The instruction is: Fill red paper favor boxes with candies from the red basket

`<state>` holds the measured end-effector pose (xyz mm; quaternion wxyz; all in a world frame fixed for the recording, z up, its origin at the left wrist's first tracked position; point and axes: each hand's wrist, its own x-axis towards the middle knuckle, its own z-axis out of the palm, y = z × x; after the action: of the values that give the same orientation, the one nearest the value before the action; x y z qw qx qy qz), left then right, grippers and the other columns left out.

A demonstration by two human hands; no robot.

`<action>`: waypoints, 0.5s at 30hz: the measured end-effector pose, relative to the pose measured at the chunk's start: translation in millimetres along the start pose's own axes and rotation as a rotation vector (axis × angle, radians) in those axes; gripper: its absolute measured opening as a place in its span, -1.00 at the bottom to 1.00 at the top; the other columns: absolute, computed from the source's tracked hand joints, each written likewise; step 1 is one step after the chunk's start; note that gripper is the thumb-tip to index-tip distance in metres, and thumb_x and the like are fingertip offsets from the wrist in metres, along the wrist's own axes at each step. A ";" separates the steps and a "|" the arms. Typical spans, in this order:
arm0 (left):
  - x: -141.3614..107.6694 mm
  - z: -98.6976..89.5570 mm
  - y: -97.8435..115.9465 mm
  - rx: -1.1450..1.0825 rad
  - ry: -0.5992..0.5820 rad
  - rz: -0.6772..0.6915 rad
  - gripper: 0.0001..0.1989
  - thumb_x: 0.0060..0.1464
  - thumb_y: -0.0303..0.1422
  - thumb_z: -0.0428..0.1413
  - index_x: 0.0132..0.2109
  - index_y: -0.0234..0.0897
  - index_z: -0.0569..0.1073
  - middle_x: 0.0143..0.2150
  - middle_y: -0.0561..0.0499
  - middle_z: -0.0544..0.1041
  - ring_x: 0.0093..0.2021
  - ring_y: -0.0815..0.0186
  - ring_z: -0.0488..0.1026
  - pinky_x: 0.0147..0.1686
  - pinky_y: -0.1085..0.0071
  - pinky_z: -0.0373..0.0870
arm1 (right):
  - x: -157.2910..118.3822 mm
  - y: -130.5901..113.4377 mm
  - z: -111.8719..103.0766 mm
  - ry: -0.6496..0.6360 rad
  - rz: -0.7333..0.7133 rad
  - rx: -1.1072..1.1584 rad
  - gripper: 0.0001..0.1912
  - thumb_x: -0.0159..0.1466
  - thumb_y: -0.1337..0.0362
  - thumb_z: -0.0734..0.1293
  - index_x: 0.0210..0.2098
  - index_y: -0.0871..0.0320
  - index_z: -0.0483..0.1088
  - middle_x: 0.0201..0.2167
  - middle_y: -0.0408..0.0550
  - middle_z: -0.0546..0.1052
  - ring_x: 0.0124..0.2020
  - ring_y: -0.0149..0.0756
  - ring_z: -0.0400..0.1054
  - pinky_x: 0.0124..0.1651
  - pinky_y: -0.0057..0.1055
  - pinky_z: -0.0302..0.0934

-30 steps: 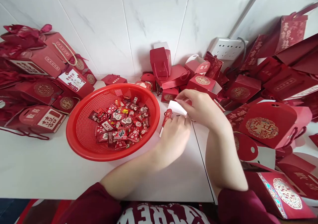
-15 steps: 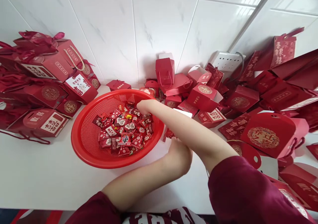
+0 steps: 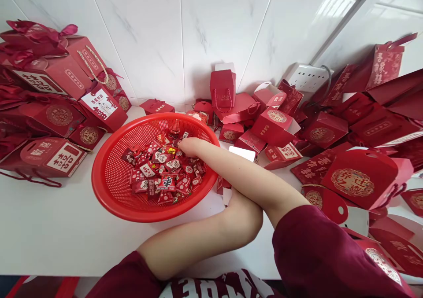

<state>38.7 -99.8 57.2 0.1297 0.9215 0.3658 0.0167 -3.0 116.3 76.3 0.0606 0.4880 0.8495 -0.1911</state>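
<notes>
A red plastic basket (image 3: pixel 109 201) holds many red-wrapped candies (image 3: pixel 165 181). My right hand (image 3: pixel 191 147) reaches into its right side, fingers curled down among the candies; what they hold is hidden. My left arm passes beneath my right forearm. Of my left hand (image 3: pixel 246 207) only the wrist side shows, bent toward an open red box (image 3: pixel 222 185) with a white flap; its fingers are hidden. A white panel (image 3: pixel 242 153) stands up just behind my right forearm.
Red gift boxes (image 3: pixel 62 157) are stacked at the left. More boxes (image 3: pixel 277 124) lie along the tiled wall, with a large pile (image 3: pixel 353 179) at the right. A white power strip (image 3: pixel 307 77) leans against the wall.
My right hand has moved slightly left and down among the candies. My left wrist has shifted a little to the right, and the view has tilted slightly.
</notes>
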 end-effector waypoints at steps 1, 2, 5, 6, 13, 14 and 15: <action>-0.3 -3.4 1.1 0.076 -0.010 0.029 -0.45 -0.04 -0.72 0.09 0.07 -0.19 0.56 0.21 -0.09 0.45 0.26 -0.09 0.29 0.26 -0.02 0.32 | -1.2 2.9 -5.1 0.029 -0.010 0.020 -0.81 0.02 0.58 0.46 -0.50 0.17 0.51 -0.36 0.02 0.62 -0.18 -0.01 0.53 -0.11 -0.21 0.41; -0.7 -7.1 2.1 0.143 -0.019 0.047 -0.46 0.01 -0.69 0.07 0.11 -0.21 0.53 0.24 -0.12 0.43 0.26 -0.11 0.29 0.25 -0.04 0.32 | -3.7 5.3 -11.8 0.062 -0.020 0.039 -0.79 0.02 0.59 0.46 -0.54 0.17 0.48 -0.43 -0.03 0.60 -0.23 -0.09 0.52 -0.15 -0.28 0.39; -2.4 -19.1 2.3 0.202 -0.046 0.044 -0.49 0.05 -0.64 0.06 0.17 -0.35 0.49 0.27 -0.27 0.39 0.25 -0.19 0.30 0.22 -0.13 0.30 | -24.5 11.1 -38.0 0.178 -0.059 0.093 -0.84 0.12 0.56 0.42 -0.48 0.22 0.46 -0.49 -0.14 0.55 -0.29 -0.32 0.46 -0.17 -0.45 0.31; -3.0 -22.8 1.3 0.202 -0.059 0.052 -0.50 0.04 -0.62 0.08 0.16 -0.40 0.49 0.27 -0.32 0.38 0.25 -0.22 0.30 0.21 -0.16 0.29 | -37.5 13.1 -46.8 0.216 -0.078 0.104 -0.89 0.18 0.53 0.39 -0.41 0.23 0.48 -0.44 -0.16 0.56 -0.27 -0.37 0.45 -0.15 -0.47 0.29; -1.2 -41.0 -11.0 0.128 -0.107 0.201 -0.61 0.04 -0.58 0.08 0.03 -0.57 0.55 0.35 -0.51 0.21 0.28 -0.26 0.30 0.28 -0.16 0.20 | -186.3 38.3 -49.5 0.580 -0.233 0.625 -0.72 0.44 0.25 0.19 0.09 0.12 0.37 -0.02 -0.08 0.55 -0.13 -0.40 0.49 0.02 -0.40 0.31; -0.6 -43.9 -12.6 0.137 -0.130 0.204 -0.61 0.05 -0.58 0.06 0.03 -0.59 0.54 0.37 -0.53 0.17 0.27 -0.27 0.31 0.28 -0.16 0.19 | -202.9 44.0 -41.8 0.633 -0.202 0.711 -0.72 0.43 0.20 0.21 0.08 0.12 0.37 -0.05 -0.07 0.55 -0.16 -0.39 0.50 -0.01 -0.39 0.34; -0.3 -47.1 -14.4 0.148 -0.142 0.205 -0.62 0.07 -0.57 0.04 0.03 -0.61 0.54 0.37 -0.54 0.16 0.27 -0.27 0.32 0.28 -0.16 0.20 | -215.6 50.1 -33.6 0.655 -0.168 0.790 -0.71 0.41 0.16 0.24 0.06 0.12 0.38 -0.06 -0.06 0.55 -0.17 -0.38 0.51 -0.02 -0.38 0.36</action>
<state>22.9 -79.3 99.0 0.0847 0.9599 0.2599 -0.0622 153.8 -22.1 156.3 -0.4127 0.4382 0.7231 -0.3388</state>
